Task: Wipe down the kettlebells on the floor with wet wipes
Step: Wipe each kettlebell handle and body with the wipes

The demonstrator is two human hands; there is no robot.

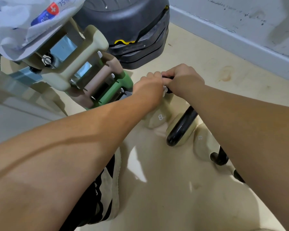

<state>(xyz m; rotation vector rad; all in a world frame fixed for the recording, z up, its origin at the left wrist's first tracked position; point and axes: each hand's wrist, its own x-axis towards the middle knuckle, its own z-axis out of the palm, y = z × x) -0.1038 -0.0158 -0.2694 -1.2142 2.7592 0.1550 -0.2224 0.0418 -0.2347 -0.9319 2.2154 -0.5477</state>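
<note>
Several cream kettlebells with black handles stand in a row on the floor. The farthest one, marked 8 (158, 118), has both my hands on its handle. My right hand (182, 77) is closed around the black handle. My left hand (148, 87) is closed beside it, and a scrap of white wipe (165, 90) shows between the two hands. A nearer kettlebell (182, 129) shows its black handle, and another, marked with a number, (202, 144) sits to its right, partly hidden by my right forearm.
A rack of cream, brown and green dumbbells (83, 70) stands at left, with a wet wipe pack (23, 19) on top. A black stacked weight unit (132, 30) sits behind. A grey wall baseboard (240, 42) runs at right. My black-and-white shoe (110, 180) is on the floor.
</note>
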